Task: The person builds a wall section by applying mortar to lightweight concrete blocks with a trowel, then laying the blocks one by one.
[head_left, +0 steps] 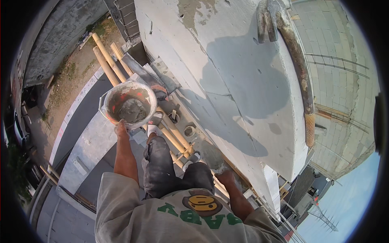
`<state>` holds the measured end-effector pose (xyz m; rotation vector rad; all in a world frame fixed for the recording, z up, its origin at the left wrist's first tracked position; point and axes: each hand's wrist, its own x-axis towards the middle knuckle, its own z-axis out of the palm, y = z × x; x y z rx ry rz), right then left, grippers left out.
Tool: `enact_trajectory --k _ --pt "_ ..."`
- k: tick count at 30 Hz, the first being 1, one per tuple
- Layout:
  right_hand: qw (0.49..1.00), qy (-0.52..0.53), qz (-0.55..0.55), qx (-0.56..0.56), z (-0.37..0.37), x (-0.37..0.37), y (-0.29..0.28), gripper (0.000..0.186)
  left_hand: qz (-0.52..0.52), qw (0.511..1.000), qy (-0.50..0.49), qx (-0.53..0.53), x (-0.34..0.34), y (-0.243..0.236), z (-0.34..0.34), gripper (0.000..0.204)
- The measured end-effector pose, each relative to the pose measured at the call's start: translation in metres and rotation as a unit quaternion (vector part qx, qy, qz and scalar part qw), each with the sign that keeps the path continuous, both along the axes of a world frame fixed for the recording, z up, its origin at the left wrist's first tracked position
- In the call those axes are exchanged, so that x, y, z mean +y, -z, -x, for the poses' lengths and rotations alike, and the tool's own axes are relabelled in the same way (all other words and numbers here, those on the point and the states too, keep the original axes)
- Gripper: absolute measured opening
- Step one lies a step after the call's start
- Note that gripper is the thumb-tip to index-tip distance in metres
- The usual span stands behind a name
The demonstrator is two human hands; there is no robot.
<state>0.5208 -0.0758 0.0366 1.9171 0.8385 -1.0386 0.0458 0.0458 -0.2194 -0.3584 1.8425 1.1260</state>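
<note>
My left hand (121,128) grips the near rim of a white bucket (152,101), tilted so its inside shows. Wet grey mortar (133,110) lies in the bottom of it. Low beside the wall, my right hand (227,178) is closed round a trowel (211,156); its handle is hidden in the fist and the grey blade points away from me. The pale block wall (227,69) rises to the right of both hands, with my shadow across it. A claw hammer (298,60) with a worn grip lies along the wall's far right edge.
Bamboo poles (172,139) run under my feet as scaffolding. Small round containers (189,131) stand between the poles and the wall. Loose block pieces (164,73) lie beyond the bucket. The ground (67,101) is far below on the left; thin rods (340,65) jut from another wall at right.
</note>
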Motion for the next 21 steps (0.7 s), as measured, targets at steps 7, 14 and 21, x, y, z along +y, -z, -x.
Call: enact_trajectory --k 7,14,21 --pt "0.952 0.023 -0.288 0.103 -0.036 -0.069 -0.017 0.057 -0.111 0.989 0.087 0.045 -0.058 -0.129 -0.060 0.017" --pt "0.913 0.011 -0.340 0.224 -0.121 -0.154 -0.087 0.047 -0.185 0.957 0.181 0.133 -0.147 -0.264 -0.146 0.020" --pt "0.870 -0.068 -0.450 0.188 -0.166 -0.200 -0.149 0.035 -0.143 0.950 0.243 0.136 -0.194 -0.318 -0.230 0.018"
